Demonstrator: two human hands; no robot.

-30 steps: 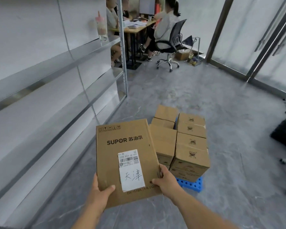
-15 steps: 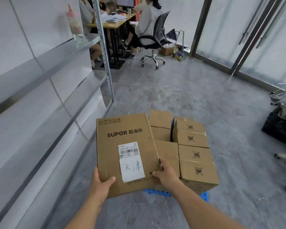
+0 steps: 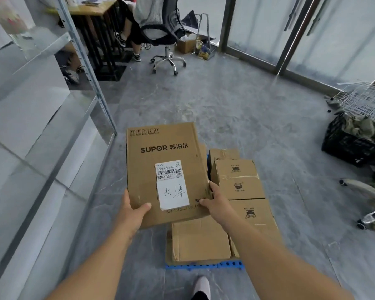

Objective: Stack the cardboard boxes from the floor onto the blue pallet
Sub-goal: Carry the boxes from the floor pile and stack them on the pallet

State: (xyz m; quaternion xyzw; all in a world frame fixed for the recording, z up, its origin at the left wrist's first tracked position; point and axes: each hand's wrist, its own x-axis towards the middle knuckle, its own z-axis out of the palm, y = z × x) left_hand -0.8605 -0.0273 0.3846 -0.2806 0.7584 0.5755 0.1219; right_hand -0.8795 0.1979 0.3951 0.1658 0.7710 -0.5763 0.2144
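Note:
I carry a brown SUPOR cardboard box (image 3: 162, 152) with a white handwritten label, held in the air over the left part of the stack. My left hand (image 3: 131, 210) grips its near left corner, thumb on top. My right hand (image 3: 214, 202) grips its near right edge. Below stand several stacked cardboard boxes (image 3: 239, 180) on the blue pallet (image 3: 204, 265), of which only the near edge shows. The box in my hands hides the far left boxes.
A metal shelf rack (image 3: 52, 109) runs along the left. A person sits on an office chair (image 3: 167, 35) at a desk far ahead. A black crate (image 3: 351, 146) and wire rack (image 3: 366, 98) stand right. My foot (image 3: 201, 286) is just before the pallet.
I have walked up to the pallet; the stack now lies right below and in front of me. The carried box has come over the left side of the stack. Both grips are unchanged.

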